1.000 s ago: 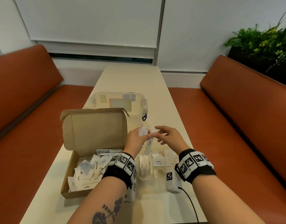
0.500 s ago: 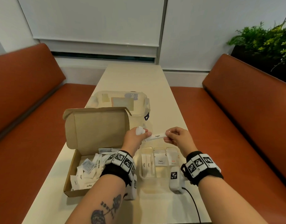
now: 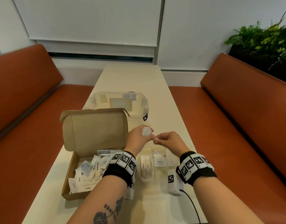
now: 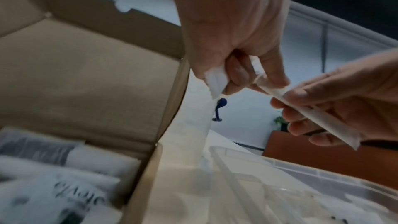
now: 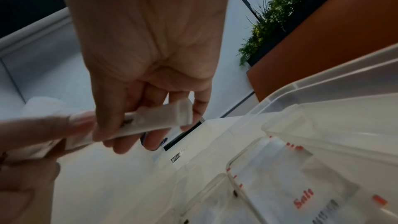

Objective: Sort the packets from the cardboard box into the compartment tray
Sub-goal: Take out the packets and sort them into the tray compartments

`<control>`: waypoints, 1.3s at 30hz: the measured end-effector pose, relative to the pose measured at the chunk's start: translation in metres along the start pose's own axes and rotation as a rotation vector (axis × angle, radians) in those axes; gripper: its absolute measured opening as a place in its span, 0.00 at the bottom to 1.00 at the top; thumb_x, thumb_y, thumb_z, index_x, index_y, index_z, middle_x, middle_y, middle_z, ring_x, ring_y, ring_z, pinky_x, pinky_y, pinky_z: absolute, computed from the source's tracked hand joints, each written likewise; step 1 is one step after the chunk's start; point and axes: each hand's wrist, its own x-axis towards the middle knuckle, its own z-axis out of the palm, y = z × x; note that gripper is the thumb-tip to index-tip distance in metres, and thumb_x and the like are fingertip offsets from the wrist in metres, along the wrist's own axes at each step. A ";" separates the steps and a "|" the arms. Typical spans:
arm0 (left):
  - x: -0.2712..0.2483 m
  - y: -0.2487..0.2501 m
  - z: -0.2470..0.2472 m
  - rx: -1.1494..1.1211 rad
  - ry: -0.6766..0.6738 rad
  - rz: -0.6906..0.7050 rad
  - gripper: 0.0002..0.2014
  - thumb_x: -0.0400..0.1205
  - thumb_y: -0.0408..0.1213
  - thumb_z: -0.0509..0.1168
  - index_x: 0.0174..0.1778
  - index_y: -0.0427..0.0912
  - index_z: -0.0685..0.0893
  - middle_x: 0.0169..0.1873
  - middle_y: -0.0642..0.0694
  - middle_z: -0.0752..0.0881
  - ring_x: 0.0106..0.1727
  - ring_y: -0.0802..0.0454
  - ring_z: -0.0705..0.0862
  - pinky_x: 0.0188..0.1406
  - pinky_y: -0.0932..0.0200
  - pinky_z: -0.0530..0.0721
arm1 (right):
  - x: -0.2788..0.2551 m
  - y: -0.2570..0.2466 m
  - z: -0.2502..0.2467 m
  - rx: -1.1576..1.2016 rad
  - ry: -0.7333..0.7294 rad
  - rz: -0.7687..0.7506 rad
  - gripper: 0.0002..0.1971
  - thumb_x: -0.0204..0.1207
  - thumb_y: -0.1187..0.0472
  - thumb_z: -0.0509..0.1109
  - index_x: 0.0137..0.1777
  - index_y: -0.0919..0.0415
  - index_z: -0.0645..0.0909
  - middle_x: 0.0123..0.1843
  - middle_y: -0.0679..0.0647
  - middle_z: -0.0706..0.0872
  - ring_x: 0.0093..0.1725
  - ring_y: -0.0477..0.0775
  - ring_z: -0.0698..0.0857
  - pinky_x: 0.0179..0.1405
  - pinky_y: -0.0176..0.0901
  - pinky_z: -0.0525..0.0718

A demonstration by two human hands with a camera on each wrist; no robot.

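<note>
My left hand hovers above the far end of the clear compartment tray and grips a small bunch of white packets. Its fingertips also touch one end of a white sugar stick packet. My right hand, just to the right, has its fingers curled round that stick packet. The tray holds sugar sticks, a pepper packet and a salt packet in separate compartments. The open cardboard box at the left still holds several loose packets.
A clear lidded container stands behind the box's raised lid. A white marked device with a black cable lies near the tray's front right. Orange benches flank the narrow table; plants stand at the far right.
The stick packet, stretched level between both hands half a second ago, is now mostly inside my right hand. The two hands have come closer together over the tray.
</note>
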 end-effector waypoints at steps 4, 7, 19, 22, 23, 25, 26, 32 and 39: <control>0.000 -0.004 -0.004 -0.066 -0.015 -0.040 0.10 0.69 0.39 0.78 0.44 0.49 0.87 0.42 0.54 0.88 0.46 0.58 0.84 0.43 0.66 0.79 | -0.004 -0.003 -0.002 0.053 0.013 0.031 0.07 0.73 0.52 0.75 0.39 0.54 0.90 0.29 0.41 0.88 0.30 0.32 0.81 0.32 0.19 0.74; 0.002 -0.008 -0.005 -0.141 0.036 -0.048 0.07 0.72 0.35 0.76 0.42 0.46 0.87 0.40 0.51 0.88 0.43 0.57 0.84 0.37 0.72 0.78 | -0.007 -0.007 -0.002 0.047 -0.051 0.078 0.08 0.74 0.51 0.74 0.38 0.53 0.90 0.30 0.43 0.89 0.29 0.35 0.82 0.29 0.24 0.76; -0.001 -0.032 0.001 0.106 0.041 -0.154 0.13 0.81 0.41 0.66 0.53 0.35 0.86 0.47 0.37 0.87 0.42 0.42 0.82 0.42 0.55 0.77 | -0.007 -0.005 0.045 -0.200 -0.081 0.330 0.03 0.69 0.68 0.77 0.40 0.68 0.88 0.30 0.54 0.84 0.26 0.45 0.80 0.33 0.35 0.84; -0.002 -0.034 0.003 0.072 0.031 -0.186 0.14 0.81 0.41 0.66 0.54 0.34 0.86 0.47 0.35 0.87 0.45 0.37 0.84 0.41 0.54 0.77 | -0.006 -0.005 0.064 -0.257 -0.093 0.364 0.05 0.69 0.72 0.74 0.44 0.73 0.87 0.37 0.62 0.88 0.35 0.56 0.87 0.47 0.48 0.89; -0.002 -0.035 0.003 0.058 0.034 -0.196 0.14 0.81 0.41 0.66 0.54 0.34 0.86 0.46 0.35 0.87 0.46 0.35 0.84 0.41 0.55 0.77 | -0.005 -0.006 0.068 -0.282 -0.097 0.367 0.04 0.70 0.73 0.72 0.44 0.73 0.86 0.40 0.63 0.89 0.39 0.59 0.88 0.48 0.50 0.89; -0.003 -0.036 0.002 0.031 0.045 -0.211 0.14 0.81 0.41 0.66 0.54 0.34 0.85 0.45 0.35 0.87 0.44 0.36 0.83 0.40 0.56 0.75 | -0.004 -0.006 0.073 -0.284 -0.100 0.356 0.05 0.74 0.72 0.68 0.38 0.65 0.81 0.37 0.59 0.86 0.35 0.57 0.86 0.42 0.47 0.90; -0.003 -0.036 0.001 0.019 0.051 -0.216 0.13 0.81 0.41 0.66 0.54 0.35 0.85 0.45 0.35 0.87 0.44 0.36 0.83 0.40 0.57 0.75 | -0.004 -0.006 0.076 -0.268 -0.097 0.356 0.10 0.75 0.72 0.67 0.35 0.60 0.76 0.34 0.56 0.83 0.34 0.56 0.86 0.40 0.45 0.89; -0.005 -0.036 -0.003 0.019 0.060 -0.228 0.13 0.81 0.41 0.66 0.53 0.34 0.86 0.42 0.38 0.86 0.37 0.45 0.78 0.38 0.57 0.75 | -0.007 -0.004 0.086 -0.332 -0.123 0.306 0.12 0.67 0.78 0.71 0.39 0.63 0.73 0.47 0.64 0.83 0.49 0.66 0.88 0.50 0.56 0.88; -0.006 -0.033 -0.003 -0.051 0.045 -0.238 0.13 0.83 0.41 0.62 0.50 0.34 0.84 0.40 0.43 0.84 0.34 0.47 0.76 0.37 0.56 0.75 | -0.009 0.004 0.092 -0.449 -0.129 0.233 0.15 0.66 0.74 0.75 0.49 0.62 0.76 0.54 0.63 0.84 0.53 0.61 0.85 0.50 0.46 0.83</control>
